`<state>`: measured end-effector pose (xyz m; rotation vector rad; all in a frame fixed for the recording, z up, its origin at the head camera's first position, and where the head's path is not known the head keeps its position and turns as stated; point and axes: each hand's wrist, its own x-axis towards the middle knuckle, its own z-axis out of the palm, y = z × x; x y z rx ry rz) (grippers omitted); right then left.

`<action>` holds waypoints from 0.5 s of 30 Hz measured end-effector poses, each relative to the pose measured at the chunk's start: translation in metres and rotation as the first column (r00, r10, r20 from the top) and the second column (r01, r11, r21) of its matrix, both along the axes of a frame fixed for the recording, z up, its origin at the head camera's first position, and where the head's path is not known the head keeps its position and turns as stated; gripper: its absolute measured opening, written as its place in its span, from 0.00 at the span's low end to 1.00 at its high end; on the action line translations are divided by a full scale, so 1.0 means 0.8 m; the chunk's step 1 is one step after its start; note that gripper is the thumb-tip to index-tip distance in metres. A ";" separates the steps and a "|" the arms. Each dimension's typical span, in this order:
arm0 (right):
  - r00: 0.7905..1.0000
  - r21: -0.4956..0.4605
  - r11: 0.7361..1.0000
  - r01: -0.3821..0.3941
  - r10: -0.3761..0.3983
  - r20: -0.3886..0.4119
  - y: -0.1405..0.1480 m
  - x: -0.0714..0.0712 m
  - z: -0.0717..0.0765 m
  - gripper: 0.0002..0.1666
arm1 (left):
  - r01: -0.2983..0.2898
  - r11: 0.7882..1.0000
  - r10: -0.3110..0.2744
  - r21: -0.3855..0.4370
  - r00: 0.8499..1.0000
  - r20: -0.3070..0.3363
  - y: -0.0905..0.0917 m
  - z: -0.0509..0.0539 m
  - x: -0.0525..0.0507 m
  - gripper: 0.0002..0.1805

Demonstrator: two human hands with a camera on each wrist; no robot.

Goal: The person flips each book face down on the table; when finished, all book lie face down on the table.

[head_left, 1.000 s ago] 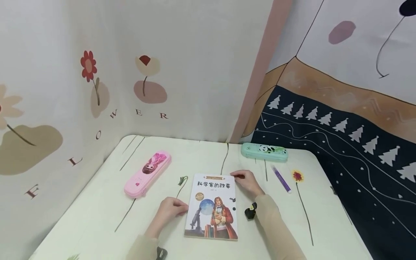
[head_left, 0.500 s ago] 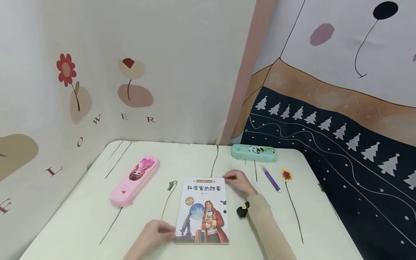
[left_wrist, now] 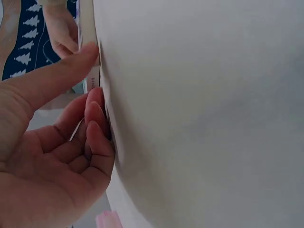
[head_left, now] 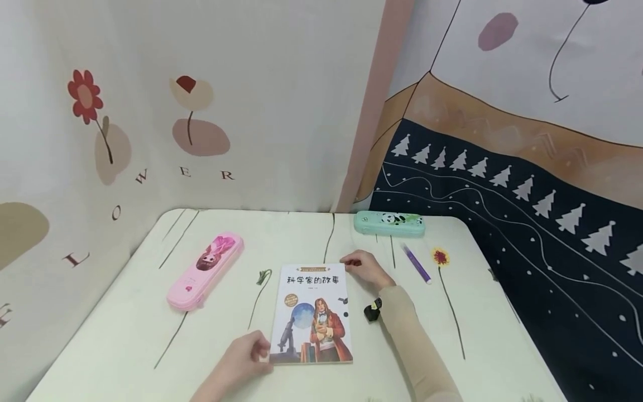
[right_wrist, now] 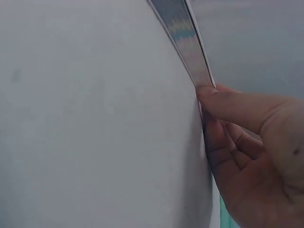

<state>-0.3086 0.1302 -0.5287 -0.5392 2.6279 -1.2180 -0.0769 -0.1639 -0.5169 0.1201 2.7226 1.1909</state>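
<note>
A paperback book (head_left: 311,315) lies flat on the table, its cover showing a telescope and a figure in a red coat. My left hand (head_left: 242,358) is at its lower left corner, fingers bent, pinching the corner. The left wrist view shows that thumb (left_wrist: 78,64) against the book's spine (left_wrist: 90,28). At the upper right corner my right hand (head_left: 369,269) pinches the book between thumb and bent fingers. The right wrist view has the right thumb (right_wrist: 232,107) on the end of the page edges (right_wrist: 187,42).
A pink pencil case (head_left: 205,272) lies to the left. Toward the back right is a green pencil case (head_left: 389,224) with a panda, with a purple pen (head_left: 416,264) in front of it. Flowers are printed on the white tabletop (head_left: 135,312); patterned curtains hang behind it.
My left hand has slid down the book's left edge to its lower corner. The right hand stays at the upper right corner. The head view has shifted, moving the scene leftward.
</note>
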 end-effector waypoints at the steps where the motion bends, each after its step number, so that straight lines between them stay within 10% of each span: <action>1: 1.000 0.003 1.000 -0.009 0.009 -0.002 0.000 -0.001 0.001 0.12 | 0.000 1.000 0.000 -0.011 1.000 -0.011 0.002 0.001 0.000 0.17; 15: 0.989 -0.112 0.985 -0.129 0.137 0.062 0.014 0.004 0.012 0.11 | -0.041 0.986 0.026 0.162 0.995 0.094 -0.007 0.009 0.008 0.20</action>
